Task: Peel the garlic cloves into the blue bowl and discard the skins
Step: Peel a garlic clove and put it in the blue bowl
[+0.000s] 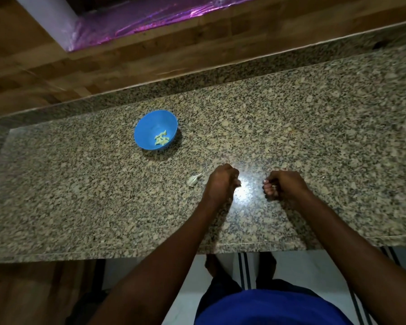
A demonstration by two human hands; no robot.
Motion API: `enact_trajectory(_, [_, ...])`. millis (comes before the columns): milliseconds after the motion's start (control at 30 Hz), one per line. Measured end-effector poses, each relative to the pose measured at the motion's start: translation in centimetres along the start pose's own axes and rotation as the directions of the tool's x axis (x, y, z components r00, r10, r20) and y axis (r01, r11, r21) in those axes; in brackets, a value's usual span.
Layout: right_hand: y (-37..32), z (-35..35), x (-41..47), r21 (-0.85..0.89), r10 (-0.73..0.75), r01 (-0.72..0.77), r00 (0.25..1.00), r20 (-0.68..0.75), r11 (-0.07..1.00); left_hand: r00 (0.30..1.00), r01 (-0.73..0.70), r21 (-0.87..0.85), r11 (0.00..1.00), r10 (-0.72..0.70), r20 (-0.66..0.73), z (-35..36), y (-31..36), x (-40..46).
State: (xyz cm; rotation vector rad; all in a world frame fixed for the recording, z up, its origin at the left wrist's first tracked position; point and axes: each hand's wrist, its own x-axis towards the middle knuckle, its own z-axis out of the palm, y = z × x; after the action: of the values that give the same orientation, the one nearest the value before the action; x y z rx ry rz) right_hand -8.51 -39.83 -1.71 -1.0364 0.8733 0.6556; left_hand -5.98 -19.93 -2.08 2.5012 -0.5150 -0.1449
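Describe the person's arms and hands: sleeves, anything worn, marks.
Both forearms are bare, with no sleeve reaching them in this view. The left hand shows no ring, watch or band. The right hand has a small pale glint among its fingers; whether that is a ring cannot be told. No markings are visible.

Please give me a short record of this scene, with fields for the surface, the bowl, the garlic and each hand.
surface: speckled granite counter
bowl: blue bowl, upright, left of and beyond the hands
bowl contents: a few peeled cloves
loose garlic: one unpeeled piece on the counter, just left of the left hand
left hand: fingers curled, contents not visible
right hand: fingers curled, something small and pale between them, too small to identify
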Motion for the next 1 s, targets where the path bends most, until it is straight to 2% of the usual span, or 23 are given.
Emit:
enact_trajectory(67, [0.3, 0.3, -0.4, -0.042, -0.030, 0.028, 0.999, -0.034, 0.999, 0.999, 0.024, 0.007, 1.000, -0.023, -0.025, 0.8, 0.6, -0.5])
enact_trajectory(167, [0.9, 1.0, -1.1, -0.077, -0.037, 0.034, 0.999, -0.040, 0.996, 0.994, 0.089, 0.142, 0.986, -0.078, -0.082, 2.2, 2.4, -1.0])
enact_trajectory(233, [1.3, 1.4, -1.4, -0.115, -0.053, 0.047, 0.997, -0.048, 0.992, 0.993, 0.080, 0.224, 0.971, -0.058, -0.105, 3.0, 3.0, -1.9])
enact_trajectory(367, [2.1, 2.1, -1.6, -0.124, -0.005, 0.002, 1.000, -0.027, 0.992, 0.984, 0.123, 0.278, 0.953, -0.079, -0.162, 2.6, 1.2, -4.1])
enact_trajectory(433, [2.6, 3.2, -2.1, -0.137, 0.006, -0.011, 0.999, -0.032, 0.990, 0.966, 0.197, 0.251, 0.948, -0.144, -0.215, 1.6, -0.6, -5.2])
enact_trajectory(500, [3.5, 4.9, -2.7, -0.150, 0.007, -0.008, 1.000, -0.010, 0.989, 0.924, 0.321, 0.042, 0.946, -0.303, -0.234, 0.1, -1.9, -6.8])
enact_trajectory(533, [4.0, 5.9, -3.1, -0.151, 0.005, -0.005, 1.000, 0.001, 0.988, 0.879, 0.401, -0.174, 0.899, -0.431, -0.201, -0.9, -2.1, -7.6])
enact_trajectory(567, [4.6, 7.0, -3.5, -0.165, 0.012, -0.008, 1.000, 0.023, 0.986, 0.815, 0.468, -0.426, 0.775, -0.565, -0.132, -2.1, -2.1, -8.5])
enact_trajectory(600, [5.2, 8.2, -4.0, -0.179, 0.016, -0.007, 0.999, 0.045, 0.984, 0.748, 0.492, -0.644, 0.586, -0.663, -0.033, -3.3, -2.1, -9.6])
enact_trajectory(633, [5.8, 9.6, -4.4, -0.197, 0.009, 0.003, 0.998, 0.059, 0.980, 0.696, 0.484, -0.777, 0.402, -0.715, 0.064, -4.4, -2.2, -10.8])
enact_trajectory(667, [6.4, 11.2, -4.9, -0.221, -0.014, 0.027, 0.998, 0.059, 0.975, 0.670, 0.471, -0.831, 0.295, -0.732, 0.121, -5.4, -2.6, -12.1])
enact_trajectory(700, [7.1, 12.9, -5.4, -0.259, -0.046, 0.058, 0.998, 0.051, 0.964, 0.660, 0.461, -0.855, 0.237, -0.736, 0.152, -6.2, -3.3, -13.4])
enact_trajectory(767, [8.7, 16.4, -6.5, -0.347, -0.095, 0.108, 0.994, 0.055, 0.931, 0.649, 0.423, -0.894, 0.150, -0.738, 0.184, -8.1, -4.7, -16.5])
enact_trajectory(833, [10.6, 19.9, -7.7, -0.394, -0.084, 0.122, 0.990, 0.114, 0.911, 0.637, 0.343, -0.937, 0.058, -0.748, 0.187, -9.6, -6.4, -19.7])
enact_trajectory(933, [15.3, 26.2, -8.8, -0.467, -0.077, 0.163, 0.977, 0.198, 0.869, 0.613, 0.176, -0.982, -0.070, -0.773, 0.165, -12.4, -9.8, -25.9])
enact_trajectory(1000, [19.4, 30.7, -9.1, -0.509, -0.073, 0.188, 0.969, 0.238, 0.840, 0.597, 0.084, -0.989, -0.121, -0.789, 0.147, -14.3, -12.8, -30.8])
